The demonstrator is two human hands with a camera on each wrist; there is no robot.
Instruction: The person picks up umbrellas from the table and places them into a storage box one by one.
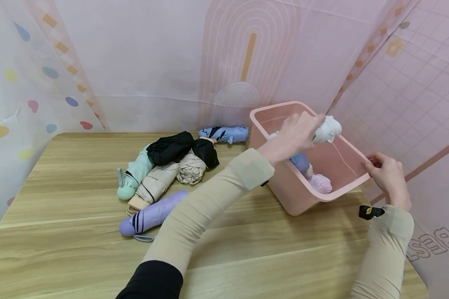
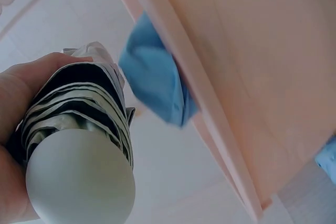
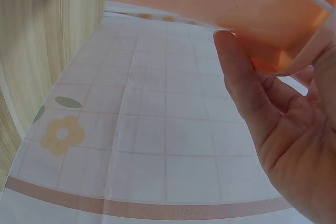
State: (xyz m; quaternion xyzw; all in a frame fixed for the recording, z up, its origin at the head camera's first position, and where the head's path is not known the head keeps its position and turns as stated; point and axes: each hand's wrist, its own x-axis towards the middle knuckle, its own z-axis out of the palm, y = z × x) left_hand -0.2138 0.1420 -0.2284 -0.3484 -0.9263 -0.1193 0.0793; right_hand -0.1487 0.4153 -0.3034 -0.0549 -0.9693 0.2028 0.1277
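Note:
My left hand (image 1: 299, 131) grips a white folded umbrella (image 1: 328, 129) over the mouth of a pink plastic bin (image 1: 289, 195). In the left wrist view, the fingers wrap round the umbrella's bundled fabric, and its smooth rounded end (image 2: 79, 177) faces the camera. My right hand (image 1: 391, 178) holds the bin's rim at the near right corner, the thumb (image 3: 236, 66) against the outer wall. Inside the bin lie a blue folded umbrella (image 1: 300, 162) and a pale pink one (image 1: 321, 184). My left forearm hides part of the bin's near side.
Left of the bin, several folded umbrellas lie on the wooden table (image 1: 78, 178): mint green (image 1: 136, 170), black (image 1: 171, 148), beige (image 1: 158, 181) and purple (image 1: 155, 214). A blue folded umbrella (image 1: 228, 134) lies at the back beside the bin. Printed cloth (image 1: 153, 62) hangs behind the table.

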